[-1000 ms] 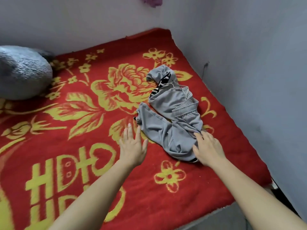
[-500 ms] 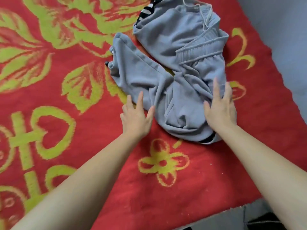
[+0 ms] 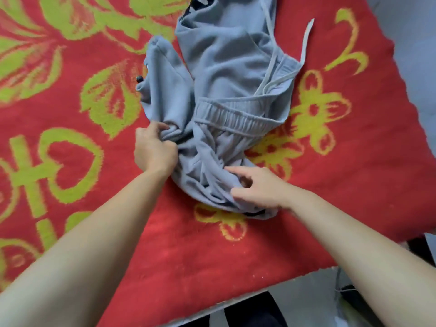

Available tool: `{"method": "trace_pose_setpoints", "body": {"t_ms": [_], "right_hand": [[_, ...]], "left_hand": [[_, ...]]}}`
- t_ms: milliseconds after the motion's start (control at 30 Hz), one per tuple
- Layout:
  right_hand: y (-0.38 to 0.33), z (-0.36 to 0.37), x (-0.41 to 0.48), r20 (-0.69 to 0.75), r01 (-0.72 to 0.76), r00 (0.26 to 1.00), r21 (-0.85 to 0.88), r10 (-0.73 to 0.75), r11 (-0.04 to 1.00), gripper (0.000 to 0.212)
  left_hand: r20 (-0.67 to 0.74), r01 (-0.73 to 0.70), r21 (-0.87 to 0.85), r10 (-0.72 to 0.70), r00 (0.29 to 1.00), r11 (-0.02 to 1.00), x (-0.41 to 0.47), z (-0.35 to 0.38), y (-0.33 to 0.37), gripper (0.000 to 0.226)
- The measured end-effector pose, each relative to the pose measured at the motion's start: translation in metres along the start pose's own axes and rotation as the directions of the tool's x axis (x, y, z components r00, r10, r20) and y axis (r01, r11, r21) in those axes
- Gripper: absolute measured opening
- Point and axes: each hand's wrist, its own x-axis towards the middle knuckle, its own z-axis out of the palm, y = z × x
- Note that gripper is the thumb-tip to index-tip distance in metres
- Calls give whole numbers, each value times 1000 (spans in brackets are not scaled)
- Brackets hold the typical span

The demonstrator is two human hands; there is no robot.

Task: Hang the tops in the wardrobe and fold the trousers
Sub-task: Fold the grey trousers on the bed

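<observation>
A pair of grey trousers [image 3: 226,74] lies crumpled on the red blanket with yellow flowers [image 3: 236,256]. The elastic waistband [image 3: 236,116] with its drawstring faces up near the middle of the heap. My left hand [image 3: 154,151] grips a bunch of the grey fabric at the heap's left side, fingers curled into the cloth. My right hand [image 3: 257,187] pinches the folds at the heap's near edge between thumb and fingers. A black and white striped part shows at the top edge.
The blanket's near edge [image 3: 236,300] runs across the bottom, with grey floor below it. A pale wall [image 3: 415,55] borders the blanket on the right. The blanket stretches out bare to the left.
Both hands went from lying flat at the trousers to curling into the fabric. The view has come closer and the heap is more bunched, with the waistband now turned up.
</observation>
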Motion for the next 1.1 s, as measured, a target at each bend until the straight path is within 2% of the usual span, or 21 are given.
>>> {"method": "trace_pose_setpoints", "body": {"t_ms": [33,67,100,133,200,233,267,333,367,400,433,467,533,633,733,800,833,933,1000,1067,1100], "right_hand": [[-5,4,-1,96,13,995,62,-19,998,60],[-6,7,0,98,50,994,51,-54,997,41],[-6,8,4,15,121,993,15,-121,993,26],[-6,5,9,-146,161,974,-88,-172,983,25],[-1,-3,17,-473,110,852,-254,-223,961,23],[3,-9,20,-602,61,774,-238,-197,969,18],[6,-14,20,-694,13,706,-189,-142,982,24],[15,-24,21,-785,-42,612,-152,-95,987,48],[20,-28,22,-777,-62,617,-207,-126,976,59],[25,-32,24,-736,-85,657,-288,-163,954,63],[28,-34,27,-673,-104,712,-382,-199,918,57],[30,-35,29,-613,-108,752,-479,-244,871,42],[27,-33,27,-520,-69,775,-632,-358,772,23],[17,-12,11,-296,86,834,-764,-466,639,23],[14,14,-5,-157,243,833,-757,-530,606,24],[19,23,-8,-173,282,787,-752,-592,595,32],[23,24,-7,-232,244,767,-757,-598,607,45],[34,15,-1,-528,-45,696,-708,-487,705,88],[38,7,6,-588,-208,738,-664,-330,718,100],[40,0,16,-498,-217,840,-672,-215,708,87],[40,-3,19,-462,-179,861,-665,-212,725,75]], "left_hand": [[-21,30,46,-29,999,998,6,-10,-14,38],[-37,53,78,-50,998,996,13,-20,-28,36],[-50,73,107,-68,996,992,20,-29,-39,35],[-60,97,150,-89,994,984,26,-37,-48,33],[-90,175,258,-157,983,950,36,-45,-55,33],[-123,212,270,-185,975,939,38,-46,-53,36],[-157,213,247,-178,971,945,36,-46,-47,37],[-180,66,160,-36,983,985,25,-39,-27,41],[-151,-60,112,77,986,992,18,-34,-14,43],[-101,-190,46,194,976,981,9,-28,1,47],[-31,-296,-28,295,955,955,1,-22,15,54],[66,-350,-100,358,932,931,-6,-16,27,64],[293,-335,-176,374,880,926,-16,-8,43,88],[390,-426,-66,416,821,902,-15,-11,33,94],[386,-614,92,540,748,784,-15,-21,0,66],[366,-700,149,618,695,699,-22,-25,-24,54],[348,-720,159,644,681,675,-25,-27,-36,51],[296,-732,156,676,675,663,-31,-30,-58,44],[306,-693,123,638,707,710,-36,-31,-62,47],[337,-650,73,595,730,756,-41,-33,-64,54],[358,-643,49,588,726,764,-43,-35,-65,56]]}}
